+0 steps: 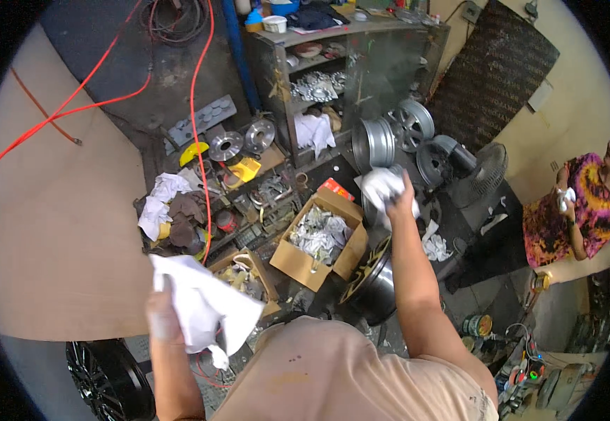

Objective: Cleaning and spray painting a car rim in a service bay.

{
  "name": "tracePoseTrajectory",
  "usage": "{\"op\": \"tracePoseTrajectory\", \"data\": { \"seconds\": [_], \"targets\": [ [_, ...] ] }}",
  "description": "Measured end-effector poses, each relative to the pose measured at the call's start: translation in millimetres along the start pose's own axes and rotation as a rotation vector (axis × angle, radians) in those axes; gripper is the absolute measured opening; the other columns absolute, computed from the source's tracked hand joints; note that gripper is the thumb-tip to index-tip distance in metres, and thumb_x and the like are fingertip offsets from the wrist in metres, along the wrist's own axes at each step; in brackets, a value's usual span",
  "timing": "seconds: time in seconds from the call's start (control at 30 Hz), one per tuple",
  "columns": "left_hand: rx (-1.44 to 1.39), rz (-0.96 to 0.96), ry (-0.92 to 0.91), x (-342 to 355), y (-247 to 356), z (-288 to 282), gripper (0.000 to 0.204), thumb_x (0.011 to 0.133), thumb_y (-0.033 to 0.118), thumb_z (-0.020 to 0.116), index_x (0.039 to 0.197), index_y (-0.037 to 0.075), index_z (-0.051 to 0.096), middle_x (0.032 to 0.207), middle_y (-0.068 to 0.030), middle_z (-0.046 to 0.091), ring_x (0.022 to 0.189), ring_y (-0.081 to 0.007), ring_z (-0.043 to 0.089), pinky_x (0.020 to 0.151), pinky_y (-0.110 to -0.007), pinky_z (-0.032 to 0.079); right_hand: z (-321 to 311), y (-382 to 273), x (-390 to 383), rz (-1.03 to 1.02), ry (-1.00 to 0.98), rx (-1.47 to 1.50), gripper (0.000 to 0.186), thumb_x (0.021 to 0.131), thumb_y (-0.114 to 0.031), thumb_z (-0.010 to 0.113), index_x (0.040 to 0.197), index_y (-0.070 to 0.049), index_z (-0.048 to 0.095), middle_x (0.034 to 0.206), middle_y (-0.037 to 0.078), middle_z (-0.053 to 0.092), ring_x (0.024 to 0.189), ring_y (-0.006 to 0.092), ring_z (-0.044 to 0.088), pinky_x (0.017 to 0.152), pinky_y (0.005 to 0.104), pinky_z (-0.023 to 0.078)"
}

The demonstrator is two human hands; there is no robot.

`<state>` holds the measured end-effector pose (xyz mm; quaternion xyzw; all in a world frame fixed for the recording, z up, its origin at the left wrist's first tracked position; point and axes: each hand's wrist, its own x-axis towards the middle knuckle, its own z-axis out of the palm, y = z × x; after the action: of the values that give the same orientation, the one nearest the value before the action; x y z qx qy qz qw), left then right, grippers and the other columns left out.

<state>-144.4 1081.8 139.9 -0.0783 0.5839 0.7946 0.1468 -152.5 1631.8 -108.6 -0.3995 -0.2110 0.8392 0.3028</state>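
My left hand is raised at the lower left and grips a white cloth, which hangs spread out to its right. The hand is somewhat blurred. My right arm reaches forward, and my right hand is closed on a bunched white rag. This rag is in front of a silver wheel rim, and whether it touches the metal I cannot tell. Below and left of the right hand stands an open cardboard box filled with crumpled whitish material. A black wheel rim with yellowish spokes lies under my right forearm.
A metal cabinet with parts on its shelves stands at the back. More rims and a fan are beyond my right hand. A person in a colourful shirt stands at the right. Red hoses hang at the left.
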Motion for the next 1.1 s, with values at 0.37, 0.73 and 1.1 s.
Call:
{"op": "tracePoseTrajectory", "data": {
  "seconds": [0.37,0.73,1.1],
  "targets": [
    [0.112,-0.036,-0.491,17.6,-83.8,10.9,0.046,0.101,0.030,0.057,0.136,0.001,0.050,0.117,-0.0090,0.064,0.105,-0.0202,0.062,0.091,-0.036,0.050,18.4,95.8,-187.6,0.147,-0.896,-1.532,0.096,0.094,-0.077,0.019,0.136,0.000,0.056,0.138,0.023,0.055,0.134,0.0343,0.048,0.111,0.0422,0.036],
    [0.907,-0.232,-1.387,31.9,-65.3,134.9,0.045,0.106,0.038,0.045,0.131,0.003,0.055,0.116,-0.0073,0.066,0.104,-0.0136,0.059,0.090,-0.033,0.049,-81.2,64.9,-252.3,0.137,-1.202,-1.537,0.081,0.085,-0.061,0.066,0.134,0.001,0.055,0.125,0.019,0.064,0.115,0.0276,0.059,0.101,0.0374,0.043],
    [0.921,-0.054,-1.021,-3.3,-127.4,124.7,0.070,0.071,-0.011,0.068,0.137,-0.005,0.047,0.126,-0.0125,0.062,0.117,-0.0208,0.058,0.103,-0.034,0.042,-118.5,-7.1,-338.1,-0.363,-0.582,-0.924,0.034,0.099,-0.028,0.060,0.117,0.000,0.064,0.101,0.010,0.071,0.093,0.0138,0.061,0.086,0.0340,0.049]
  ]
}}
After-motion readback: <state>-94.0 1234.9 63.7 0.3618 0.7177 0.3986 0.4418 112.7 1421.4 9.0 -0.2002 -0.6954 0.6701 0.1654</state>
